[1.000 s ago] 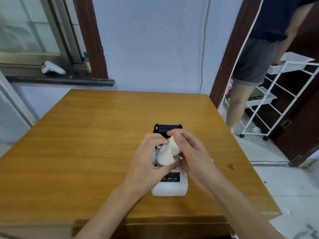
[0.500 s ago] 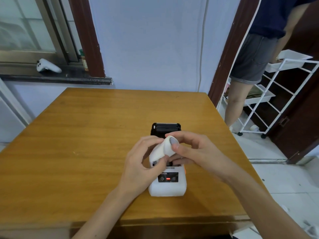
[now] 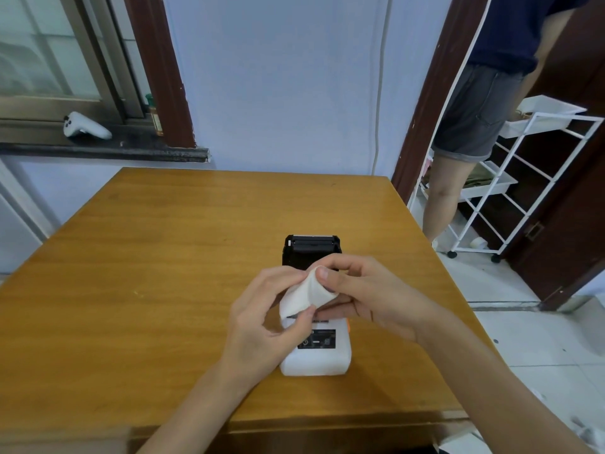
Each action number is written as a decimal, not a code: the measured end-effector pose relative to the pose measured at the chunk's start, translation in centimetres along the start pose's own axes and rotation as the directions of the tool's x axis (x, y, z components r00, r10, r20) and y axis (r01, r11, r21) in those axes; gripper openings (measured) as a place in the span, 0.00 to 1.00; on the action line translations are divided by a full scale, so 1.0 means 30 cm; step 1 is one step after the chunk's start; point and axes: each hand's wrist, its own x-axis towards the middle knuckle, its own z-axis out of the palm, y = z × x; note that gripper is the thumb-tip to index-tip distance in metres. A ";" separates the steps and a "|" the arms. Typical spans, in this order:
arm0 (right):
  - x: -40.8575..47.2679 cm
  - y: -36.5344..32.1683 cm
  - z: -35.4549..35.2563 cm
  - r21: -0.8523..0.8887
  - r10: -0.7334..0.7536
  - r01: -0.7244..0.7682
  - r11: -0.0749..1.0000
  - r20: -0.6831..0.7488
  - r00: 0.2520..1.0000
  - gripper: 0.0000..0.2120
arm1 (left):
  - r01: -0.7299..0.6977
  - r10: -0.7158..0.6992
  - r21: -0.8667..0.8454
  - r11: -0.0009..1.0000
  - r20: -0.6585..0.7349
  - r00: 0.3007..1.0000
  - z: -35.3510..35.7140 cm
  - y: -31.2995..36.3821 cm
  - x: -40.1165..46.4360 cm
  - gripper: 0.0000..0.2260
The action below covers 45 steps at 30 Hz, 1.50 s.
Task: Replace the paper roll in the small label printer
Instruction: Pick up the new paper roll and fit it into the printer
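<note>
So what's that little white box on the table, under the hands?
It is a small label printer, a white plastic box with rounded corners lying flat near the wooden table's front edge. Its black lid stands open at the far end. A dark control panel faces up. Both hands hold paper just above it, hiding its middle.

No text, brand or number can be read. The label printer [image 3: 316, 353] has a dark panel [image 3: 317, 339] on its white top with small pale marks and a round symbol, all too small and blurred to make out. A strip just above that panel also carries tiny print that cannot be read. The bottle [image 3: 154, 114] on the window ledge bears an orange-brown label whose writing is likewise too small to tell.
</note>
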 end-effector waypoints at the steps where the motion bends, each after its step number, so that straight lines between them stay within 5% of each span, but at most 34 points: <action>1: 0.002 0.000 -0.002 0.008 0.005 -0.005 1.000 0.006 1.000 0.21 | -0.008 0.008 0.005 1.000 0.005 1.000 0.000 -0.002 -0.002 0.15; 7: 0.024 0.000 -0.005 -0.037 0.022 -0.022 0.999 -0.006 1.000 0.24 | -0.055 0.055 0.024 0.998 0.004 0.998 -0.005 -0.029 -0.007 0.15; 29: 0.040 0.026 -0.051 0.145 -0.002 0.017 0.989 -0.099 0.995 0.12 | 0.006 -0.007 0.015 1.000 0.067 0.998 -0.015 -0.031 0.006 0.17; 40: 0.040 0.018 -0.046 0.143 -0.007 0.013 0.990 -0.044 0.999 0.11 | 0.203 -0.194 -0.070 0.977 0.121 0.974 -0.024 -0.020 0.039 0.07; 45: 0.039 -0.001 -0.035 0.134 -0.004 0.002 0.991 0.011 1.000 0.17 | 0.422 -0.371 -0.267 0.867 0.220 0.902 -0.051 -0.007 0.068 0.11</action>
